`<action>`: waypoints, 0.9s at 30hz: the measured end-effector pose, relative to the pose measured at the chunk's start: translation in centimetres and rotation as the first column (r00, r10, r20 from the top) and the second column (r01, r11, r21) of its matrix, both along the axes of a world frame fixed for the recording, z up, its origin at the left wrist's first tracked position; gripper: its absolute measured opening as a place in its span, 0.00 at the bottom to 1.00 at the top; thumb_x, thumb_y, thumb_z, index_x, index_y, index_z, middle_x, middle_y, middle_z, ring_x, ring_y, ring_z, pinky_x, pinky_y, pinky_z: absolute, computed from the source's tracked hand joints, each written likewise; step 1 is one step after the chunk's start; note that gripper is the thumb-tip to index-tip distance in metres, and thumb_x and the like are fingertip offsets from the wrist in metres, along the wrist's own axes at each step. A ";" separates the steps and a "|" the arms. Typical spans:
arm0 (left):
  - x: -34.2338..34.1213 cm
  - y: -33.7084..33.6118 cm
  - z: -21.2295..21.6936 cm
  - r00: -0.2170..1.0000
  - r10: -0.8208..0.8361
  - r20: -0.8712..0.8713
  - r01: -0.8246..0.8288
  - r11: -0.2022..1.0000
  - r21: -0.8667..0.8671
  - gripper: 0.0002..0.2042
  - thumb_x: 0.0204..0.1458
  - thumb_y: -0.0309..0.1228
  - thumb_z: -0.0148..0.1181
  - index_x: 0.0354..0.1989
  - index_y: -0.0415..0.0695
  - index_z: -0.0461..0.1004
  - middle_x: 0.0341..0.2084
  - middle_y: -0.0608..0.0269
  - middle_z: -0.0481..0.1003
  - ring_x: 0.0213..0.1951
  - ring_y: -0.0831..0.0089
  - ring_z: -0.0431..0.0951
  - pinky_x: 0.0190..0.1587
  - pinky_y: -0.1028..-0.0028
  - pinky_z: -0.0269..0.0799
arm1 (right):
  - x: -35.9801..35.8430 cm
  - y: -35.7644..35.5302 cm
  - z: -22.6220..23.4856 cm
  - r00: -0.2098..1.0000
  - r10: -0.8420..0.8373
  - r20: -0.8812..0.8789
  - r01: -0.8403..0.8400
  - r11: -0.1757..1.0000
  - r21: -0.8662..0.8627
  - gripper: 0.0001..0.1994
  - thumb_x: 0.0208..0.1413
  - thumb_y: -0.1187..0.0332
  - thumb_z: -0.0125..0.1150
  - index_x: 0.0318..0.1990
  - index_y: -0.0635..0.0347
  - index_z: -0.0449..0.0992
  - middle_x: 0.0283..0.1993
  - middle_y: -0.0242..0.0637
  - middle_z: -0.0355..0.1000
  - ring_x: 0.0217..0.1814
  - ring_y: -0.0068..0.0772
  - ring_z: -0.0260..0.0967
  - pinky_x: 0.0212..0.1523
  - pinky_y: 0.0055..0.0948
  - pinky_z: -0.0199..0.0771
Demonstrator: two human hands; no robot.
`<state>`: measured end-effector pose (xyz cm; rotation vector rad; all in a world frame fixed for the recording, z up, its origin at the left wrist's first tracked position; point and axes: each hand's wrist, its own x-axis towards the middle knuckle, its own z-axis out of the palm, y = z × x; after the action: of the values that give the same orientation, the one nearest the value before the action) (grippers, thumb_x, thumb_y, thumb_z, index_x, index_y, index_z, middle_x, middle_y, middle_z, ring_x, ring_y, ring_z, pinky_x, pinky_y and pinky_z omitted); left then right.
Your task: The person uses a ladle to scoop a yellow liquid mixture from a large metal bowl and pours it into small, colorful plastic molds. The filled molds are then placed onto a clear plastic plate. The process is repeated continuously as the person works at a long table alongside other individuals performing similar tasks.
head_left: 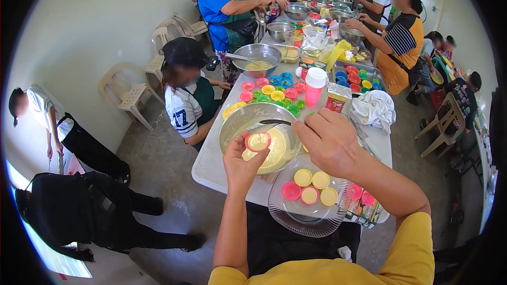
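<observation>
My left hand (240,168) pinches a small pink mold cup (269,139) with pale yellow batter in it. In my right hand (330,141) is a spoon (277,122) with a dark handle, its metal end just above the cup. Both are over a large metal mixing bowl (230,124) that contains more of the batter. Close to me, a clear ribbed plastic tray (280,208) carries several batter-filled cups (320,180) and a pink cup (291,190) whose fill I cannot make out.
Several colored mold cups (277,95) spread beyond the bowl. Stacked cups (313,87), a white cloth (372,108), a metal tray of molds (361,68) and another mixing bowl (257,55) share the white table (208,166). A person (185,89) sits at the left; others stand along the table.
</observation>
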<state>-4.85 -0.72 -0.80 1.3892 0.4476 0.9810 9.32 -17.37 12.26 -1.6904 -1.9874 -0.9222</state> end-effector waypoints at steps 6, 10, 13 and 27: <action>0.2 0.0 0.1 1.000 0.001 0.008 -0.001 1.000 -0.009 0.31 0.46 0.19 0.75 0.60 0.28 0.69 0.50 0.53 0.78 0.52 0.70 0.79 0.56 0.72 0.75 | 0.1 -0.1 0.1 1.000 0.001 0.006 -0.001 1.000 -0.004 0.18 0.44 0.73 0.63 0.45 0.69 0.77 0.33 0.37 0.69 0.38 0.39 0.71 0.37 0.36 0.74; 0.3 0.0 0.0 1.000 0.007 0.006 -0.007 1.000 0.000 0.31 0.46 0.19 0.75 0.60 0.28 0.69 0.50 0.53 0.78 0.52 0.70 0.79 0.56 0.72 0.75 | 0.2 0.2 -0.1 1.000 0.016 -0.009 -0.016 0.998 0.054 0.17 0.40 0.76 0.64 0.43 0.66 0.80 0.32 0.37 0.68 0.34 0.38 0.69 0.32 0.35 0.71; 0.3 0.1 0.0 1.000 -0.001 0.005 0.001 1.000 -0.001 0.31 0.46 0.19 0.75 0.59 0.28 0.69 0.50 0.53 0.78 0.52 0.70 0.79 0.56 0.72 0.75 | 0.1 -0.1 0.2 1.000 0.000 0.004 0.000 1.000 0.004 0.18 0.44 0.73 0.63 0.45 0.69 0.77 0.33 0.37 0.68 0.37 0.38 0.71 0.37 0.35 0.73; 0.2 0.2 -0.2 1.000 0.003 -0.002 -0.003 1.000 -0.007 0.31 0.46 0.19 0.75 0.59 0.27 0.69 0.50 0.52 0.79 0.52 0.70 0.80 0.56 0.72 0.76 | 0.0 -0.2 0.4 1.000 -0.004 0.022 0.004 1.000 0.012 0.17 0.44 0.73 0.63 0.44 0.69 0.77 0.32 0.37 0.67 0.36 0.37 0.70 0.36 0.34 0.73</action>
<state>-4.67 -0.54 -0.99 1.3837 0.4538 0.9800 9.33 -17.53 12.70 -1.6854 -1.9898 -0.9557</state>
